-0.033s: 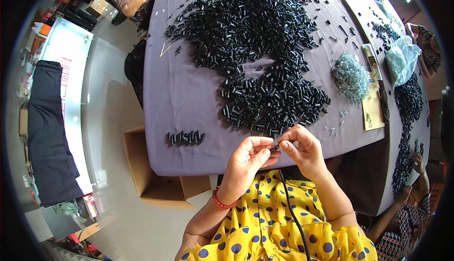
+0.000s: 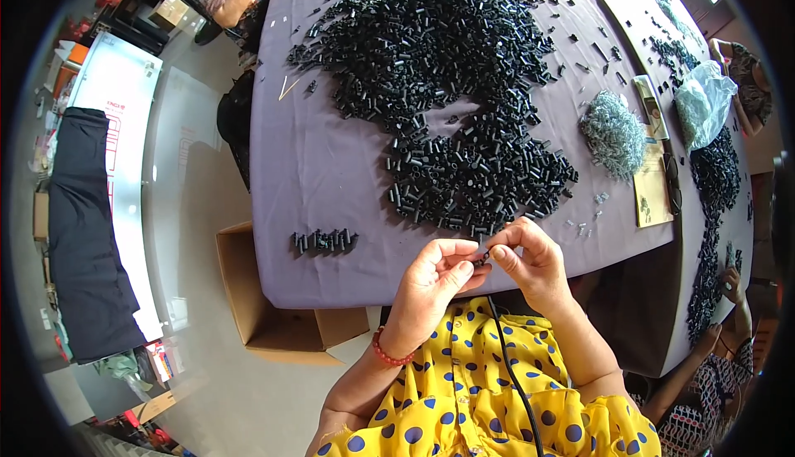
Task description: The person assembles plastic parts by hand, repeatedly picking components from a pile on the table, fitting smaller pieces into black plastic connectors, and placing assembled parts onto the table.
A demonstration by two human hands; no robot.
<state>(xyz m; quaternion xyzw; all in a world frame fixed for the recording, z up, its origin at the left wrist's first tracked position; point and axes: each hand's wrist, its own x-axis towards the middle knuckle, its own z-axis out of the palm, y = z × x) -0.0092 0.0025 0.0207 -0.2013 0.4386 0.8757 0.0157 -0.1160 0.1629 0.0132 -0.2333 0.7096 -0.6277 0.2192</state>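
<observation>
Just past the table's near edge, my left hand [image 2: 439, 281] and my right hand [image 2: 530, 260] meet with fingertips almost touching. Between them is a small black plastic piece [image 2: 481, 261], mostly covered by the fingers. My left thumb and fingers pinch it, and the right thumb and forefinger close on its other end. Beyond my hands spreads a large pile of short black tubular pieces [image 2: 472, 175]. To the left, a small row of similar black pieces [image 2: 325, 241] lies on the lilac tablecloth [image 2: 306, 184].
A heap of small clear pieces [image 2: 613, 136] lies right of the pile, beside a yellow card [image 2: 653, 192] and dark glasses [image 2: 672, 184]. A cardboard box [image 2: 240, 291] stands below the table's left corner. Other people sit at the far left and along the right-hand table.
</observation>
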